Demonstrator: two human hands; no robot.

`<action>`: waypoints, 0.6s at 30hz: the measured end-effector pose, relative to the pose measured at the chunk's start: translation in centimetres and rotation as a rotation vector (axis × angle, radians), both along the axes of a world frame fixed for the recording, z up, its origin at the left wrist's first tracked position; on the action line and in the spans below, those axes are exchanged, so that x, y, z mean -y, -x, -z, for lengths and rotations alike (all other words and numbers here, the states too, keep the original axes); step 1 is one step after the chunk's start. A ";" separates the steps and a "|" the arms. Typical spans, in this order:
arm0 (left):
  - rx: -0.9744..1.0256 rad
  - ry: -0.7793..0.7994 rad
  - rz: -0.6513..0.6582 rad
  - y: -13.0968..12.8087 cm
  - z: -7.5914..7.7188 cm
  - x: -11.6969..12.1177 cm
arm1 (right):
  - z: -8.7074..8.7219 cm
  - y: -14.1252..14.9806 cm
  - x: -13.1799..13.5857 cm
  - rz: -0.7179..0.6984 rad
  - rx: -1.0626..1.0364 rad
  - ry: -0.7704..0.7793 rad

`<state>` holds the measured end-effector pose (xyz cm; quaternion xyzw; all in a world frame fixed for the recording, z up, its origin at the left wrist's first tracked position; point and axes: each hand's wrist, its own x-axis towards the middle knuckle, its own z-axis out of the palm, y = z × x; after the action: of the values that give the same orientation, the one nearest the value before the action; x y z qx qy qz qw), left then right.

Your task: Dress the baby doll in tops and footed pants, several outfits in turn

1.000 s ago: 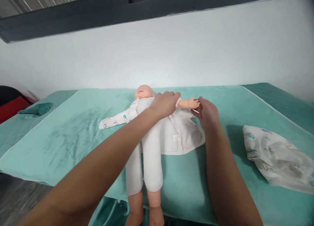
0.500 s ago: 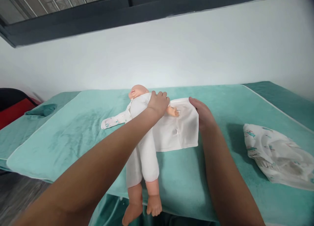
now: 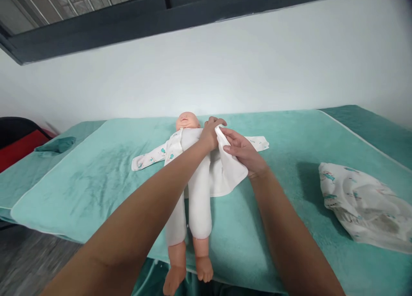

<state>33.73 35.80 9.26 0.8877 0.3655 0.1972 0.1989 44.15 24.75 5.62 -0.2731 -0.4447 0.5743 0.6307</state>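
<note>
A baby doll (image 3: 198, 188) lies on its back, legs toward me. Its white cloth body and legs end in bare feet. A white baby shirt (image 3: 149, 158) with small printed figures is spread under and around it. One sleeve reaches left over the doll's arm; the other pokes out flat at the right, behind my right hand (image 3: 243, 152). That hand pinches the shirt's raised right front panel, folding it toward the doll. My left hand (image 3: 211, 133) is curled at the doll's shoulder, beside the panel's upper edge; what its fingers grip is hidden. The doll's arm on that side is out of sight.
A white printed baby garment (image 3: 363, 206) lies bunched at the right. Everything rests on a green padded cover (image 3: 80, 180) against a white wall (image 3: 225, 68). A dark window frame (image 3: 112, 30) runs above. At far left is a red and black object (image 3: 19, 141).
My right hand has moved left, lifting and folding the shirt panel toward the doll. The doll has turned flatter onto its back. Its bare hand has gone from sight, and the right sleeve now shows.
</note>
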 end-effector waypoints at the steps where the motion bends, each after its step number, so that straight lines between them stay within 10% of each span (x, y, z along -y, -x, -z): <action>1: 0.037 0.074 0.017 0.4 -0.5 -0.1 | 0.0 0.3 0.0 -0.024 -0.004 -0.010; 13: 0.192 -0.026 -0.184 8.5 -2.7 -1.7 | 0.9 1.8 0.1 -0.525 0.158 -0.140; 18: 0.301 -0.022 -0.371 9.8 -1.4 -0.3 | 1.1 1.5 0.0 -0.336 0.130 -0.099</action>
<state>23.94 36.14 10.66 0.7679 0.4865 0.3645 0.2020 42.61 24.78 4.51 -0.2002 -0.5517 0.6301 0.5085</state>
